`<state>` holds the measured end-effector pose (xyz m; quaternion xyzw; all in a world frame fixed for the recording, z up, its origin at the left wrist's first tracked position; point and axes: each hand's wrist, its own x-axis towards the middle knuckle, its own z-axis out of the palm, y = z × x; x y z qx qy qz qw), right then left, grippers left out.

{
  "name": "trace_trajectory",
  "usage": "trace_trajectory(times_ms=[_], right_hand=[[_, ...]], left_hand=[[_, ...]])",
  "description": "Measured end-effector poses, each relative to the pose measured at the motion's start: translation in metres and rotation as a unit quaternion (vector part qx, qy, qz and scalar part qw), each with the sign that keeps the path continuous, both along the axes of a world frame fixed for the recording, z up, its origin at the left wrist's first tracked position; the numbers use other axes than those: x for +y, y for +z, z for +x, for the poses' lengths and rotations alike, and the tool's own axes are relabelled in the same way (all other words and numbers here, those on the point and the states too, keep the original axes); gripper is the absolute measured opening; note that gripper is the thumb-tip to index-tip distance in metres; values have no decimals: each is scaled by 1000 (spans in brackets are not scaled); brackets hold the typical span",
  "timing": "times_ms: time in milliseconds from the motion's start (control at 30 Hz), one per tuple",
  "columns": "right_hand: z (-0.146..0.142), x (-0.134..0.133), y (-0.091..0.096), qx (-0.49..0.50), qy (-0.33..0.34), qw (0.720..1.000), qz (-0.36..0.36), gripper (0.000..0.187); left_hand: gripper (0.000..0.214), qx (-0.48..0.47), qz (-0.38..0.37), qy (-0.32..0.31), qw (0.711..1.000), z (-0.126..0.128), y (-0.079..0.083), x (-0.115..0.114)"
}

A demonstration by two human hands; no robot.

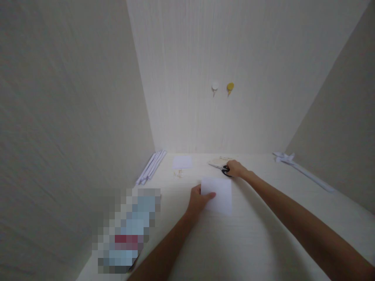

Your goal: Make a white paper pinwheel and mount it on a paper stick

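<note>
A square sheet of white paper [221, 197] is pinched in my left hand [200, 199], the thumb lying across its front and the fingers behind it. Farther back, my right hand [235, 169] grips the black handles of a pair of scissors [216, 166]. Their metal blades point left, and part of the handles is hidden by my fingers. Whether the scissors still rest on the table I cannot tell. Thin pale sticks or strips [225, 158] lie just behind the scissors.
Rolled white paper tubes [151, 167] lie along the left wall, near another white sheet [182, 161] and small pale scraps [178, 173]. A blurred-out object [131, 226] lies front left. At right rests a long paper stem with a folded top [304, 171]. Two hooks [230, 87] hang on the back wall.
</note>
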<state>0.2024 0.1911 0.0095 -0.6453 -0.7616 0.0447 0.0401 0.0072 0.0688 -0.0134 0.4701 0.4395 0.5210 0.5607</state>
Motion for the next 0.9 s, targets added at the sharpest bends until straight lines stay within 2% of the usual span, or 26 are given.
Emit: trace_trajectory(times_ms=[167, 300, 433, 600, 633, 667, 700, 767, 900], right_hand=[[9, -11, -3, 130, -35, 991, 19, 8], [12, -31, -7, 282, -58, 958, 12, 8], [6, -63, -8, 446, -39, 894, -16, 10], [-3, -101, -14, 577, -20, 815, -48, 25], [-4, -107, -16, 643, -22, 762, -71, 28], [-5, -112, -19, 683, -29, 724, -92, 30], [-6, -116, -22, 704, -29, 701, -112, 30], [-10, -124, -25, 720, -18, 682, -129, 29], [-22, -135, -27, 722, -19, 680, -129, 32]], left_hand=[[22, 9, -3, 4, 1000, 0, -1, 1], [23, 8, 2, -3, 1000, 0, -1, 0], [24, 27, 3, 5, 1000, -1, -1, 0], [25, 46, 11, 8, 999, -1, -1, 2], [25, 50, 14, 10, 999, -1, -1, 2], [25, 54, 17, 11, 998, -1, -1, 3], [25, 59, 19, 12, 998, -2, -2, 3], [26, 62, 20, 9, 998, -2, -3, 3], [31, 52, 22, -3, 998, -3, -6, 5]])
